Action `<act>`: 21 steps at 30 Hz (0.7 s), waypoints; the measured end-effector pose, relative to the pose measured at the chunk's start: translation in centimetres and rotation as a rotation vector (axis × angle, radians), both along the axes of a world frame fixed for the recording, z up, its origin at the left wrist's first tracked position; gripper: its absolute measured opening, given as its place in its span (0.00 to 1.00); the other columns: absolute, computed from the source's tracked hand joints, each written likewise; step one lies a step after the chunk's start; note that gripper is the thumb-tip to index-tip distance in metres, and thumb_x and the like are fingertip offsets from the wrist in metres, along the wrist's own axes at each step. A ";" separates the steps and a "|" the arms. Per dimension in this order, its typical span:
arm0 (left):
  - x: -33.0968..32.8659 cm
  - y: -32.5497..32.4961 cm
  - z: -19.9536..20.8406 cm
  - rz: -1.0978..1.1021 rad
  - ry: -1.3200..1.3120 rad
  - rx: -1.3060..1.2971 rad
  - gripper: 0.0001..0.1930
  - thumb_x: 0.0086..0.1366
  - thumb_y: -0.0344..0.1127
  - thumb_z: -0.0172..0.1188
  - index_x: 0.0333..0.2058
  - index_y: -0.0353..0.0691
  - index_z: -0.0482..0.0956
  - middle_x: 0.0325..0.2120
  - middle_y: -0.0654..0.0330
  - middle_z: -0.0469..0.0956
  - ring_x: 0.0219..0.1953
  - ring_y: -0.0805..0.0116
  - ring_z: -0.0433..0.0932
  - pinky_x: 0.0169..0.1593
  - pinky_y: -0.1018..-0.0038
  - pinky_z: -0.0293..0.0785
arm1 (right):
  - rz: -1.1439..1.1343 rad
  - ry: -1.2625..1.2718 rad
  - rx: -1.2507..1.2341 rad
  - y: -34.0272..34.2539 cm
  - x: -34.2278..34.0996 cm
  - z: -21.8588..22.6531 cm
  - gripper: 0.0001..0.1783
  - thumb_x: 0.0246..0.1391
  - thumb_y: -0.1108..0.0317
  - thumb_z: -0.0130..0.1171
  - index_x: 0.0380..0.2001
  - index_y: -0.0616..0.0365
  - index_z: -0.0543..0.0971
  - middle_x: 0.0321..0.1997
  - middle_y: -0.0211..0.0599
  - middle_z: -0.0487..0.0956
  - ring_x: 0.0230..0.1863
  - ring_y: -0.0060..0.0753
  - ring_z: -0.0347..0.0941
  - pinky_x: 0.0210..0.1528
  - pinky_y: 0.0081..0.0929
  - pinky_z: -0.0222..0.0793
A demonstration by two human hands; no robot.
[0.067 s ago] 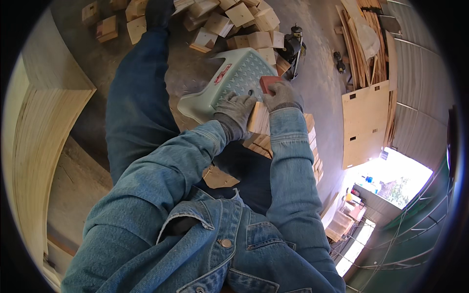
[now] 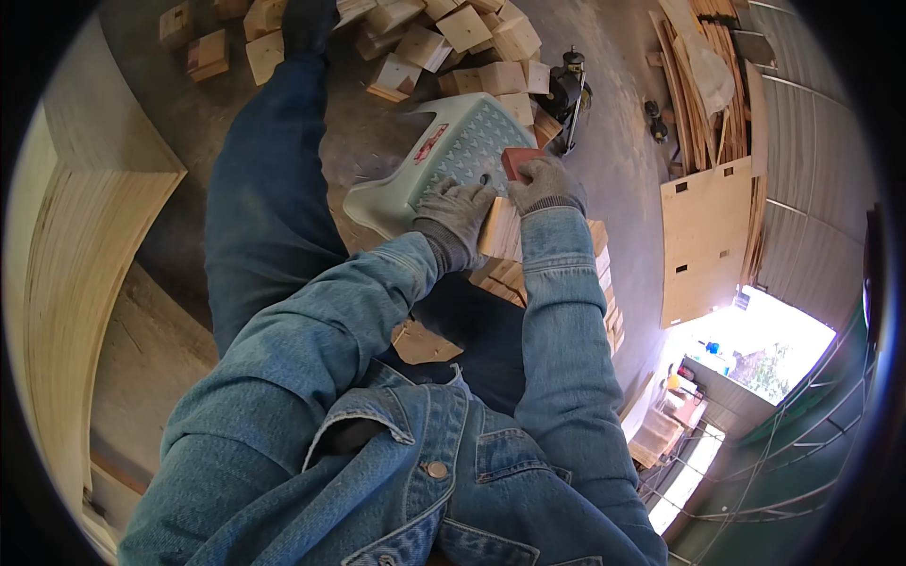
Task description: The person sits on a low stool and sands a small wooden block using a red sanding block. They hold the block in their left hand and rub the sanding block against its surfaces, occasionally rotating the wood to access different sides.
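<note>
On my left, my gloved left hand (image 2: 456, 209) is closed at the side of a pale wooden block (image 2: 502, 232), over the near edge of a light green plastic stool (image 2: 467, 141). Its palm side is hidden. My gloved right hand (image 2: 547, 185) grips a small reddish-brown rectangular block (image 2: 517, 162) just above the stool's right side. The wooden block stands tilted between my two wrists, its far end partly hidden. A hole in the stool top shows between my hands.
Several loose wooden blocks (image 2: 462, 30) lie heaped beyond the stool. A black tool with a metal bar (image 2: 569, 94) sits at its far right. More blocks (image 2: 609, 283) are stacked beside my right forearm. Large stacked boards (image 2: 94, 255) rise at left; a plywood panel (image 2: 706, 241) stands right.
</note>
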State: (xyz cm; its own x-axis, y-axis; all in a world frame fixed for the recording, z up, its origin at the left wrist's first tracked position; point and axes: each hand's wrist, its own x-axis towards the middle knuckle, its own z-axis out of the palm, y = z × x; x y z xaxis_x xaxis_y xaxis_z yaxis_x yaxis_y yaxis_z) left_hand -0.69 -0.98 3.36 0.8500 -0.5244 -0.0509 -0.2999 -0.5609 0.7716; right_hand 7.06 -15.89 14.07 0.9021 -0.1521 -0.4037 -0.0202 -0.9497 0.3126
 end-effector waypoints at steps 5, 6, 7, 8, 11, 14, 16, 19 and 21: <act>0.0 0.2 -0.6 0.022 -0.008 -0.011 0.55 0.44 0.66 0.74 0.68 0.44 0.66 0.66 0.51 0.70 0.71 0.53 0.67 0.79 0.53 0.48 | 0.079 -0.260 0.088 1.3 -4.1 1.2 0.23 0.53 0.53 0.70 0.53 0.43 0.86 0.65 0.32 0.78 0.63 0.44 0.77 0.65 0.44 0.72; 0.1 0.1 -0.9 0.026 0.004 -0.012 0.55 0.44 0.66 0.74 0.68 0.44 0.66 0.66 0.51 0.71 0.71 0.54 0.67 0.79 0.53 0.49 | 0.090 -0.303 0.106 1.8 -5.6 1.9 0.23 0.52 0.53 0.70 0.52 0.44 0.86 0.65 0.32 0.78 0.62 0.46 0.77 0.65 0.45 0.72; 0.2 0.1 -0.9 0.028 0.013 -0.015 0.55 0.44 0.66 0.74 0.68 0.45 0.67 0.66 0.51 0.71 0.71 0.54 0.67 0.79 0.53 0.49 | 0.069 -0.332 0.114 2.0 -7.2 2.2 0.24 0.52 0.53 0.71 0.52 0.44 0.86 0.64 0.33 0.78 0.61 0.48 0.76 0.64 0.46 0.72; 0.3 0.0 -0.6 0.022 0.037 -0.018 0.54 0.44 0.66 0.74 0.68 0.45 0.67 0.66 0.51 0.71 0.71 0.54 0.67 0.79 0.53 0.49 | 0.047 -0.363 0.116 2.2 -8.9 2.5 0.24 0.51 0.53 0.71 0.52 0.45 0.86 0.64 0.34 0.78 0.61 0.50 0.76 0.63 0.48 0.72; 0.5 0.3 0.3 -0.004 0.086 -0.013 0.53 0.47 0.65 0.73 0.69 0.46 0.66 0.67 0.50 0.70 0.72 0.54 0.66 0.80 0.54 0.47 | 0.054 -0.469 0.176 1.9 -14.3 2.6 0.26 0.50 0.53 0.73 0.52 0.47 0.85 0.64 0.36 0.77 0.58 0.53 0.76 0.62 0.51 0.71; 0.7 0.6 0.7 -0.035 0.084 0.006 0.52 0.51 0.63 0.72 0.71 0.45 0.63 0.68 0.48 0.69 0.74 0.53 0.64 0.81 0.54 0.44 | 0.068 -0.555 0.218 2.3 -19.0 2.1 0.27 0.49 0.54 0.74 0.53 0.49 0.85 0.64 0.39 0.77 0.58 0.53 0.76 0.61 0.52 0.70; 0.6 0.5 0.6 -0.043 0.072 0.014 0.53 0.50 0.63 0.72 0.71 0.45 0.63 0.68 0.48 0.69 0.74 0.53 0.64 0.81 0.53 0.44 | 0.067 -0.614 0.240 2.4 -20.7 1.1 0.27 0.49 0.54 0.74 0.53 0.49 0.85 0.64 0.41 0.77 0.60 0.52 0.76 0.62 0.51 0.69; 0.6 0.4 0.6 -0.053 0.041 0.061 0.54 0.49 0.63 0.73 0.71 0.46 0.63 0.69 0.48 0.68 0.74 0.53 0.64 0.80 0.53 0.44 | 0.059 -0.642 0.266 2.1 -20.5 0.3 0.27 0.49 0.54 0.74 0.52 0.49 0.85 0.64 0.42 0.77 0.61 0.52 0.75 0.63 0.51 0.68; 0.6 0.5 0.5 -0.040 0.080 0.021 0.54 0.48 0.63 0.73 0.71 0.47 0.63 0.69 0.49 0.68 0.74 0.53 0.64 0.81 0.53 0.44 | 0.096 -0.673 0.254 1.7 -18.7 -0.4 0.26 0.50 0.54 0.73 0.52 0.49 0.85 0.64 0.41 0.77 0.61 0.51 0.75 0.63 0.52 0.69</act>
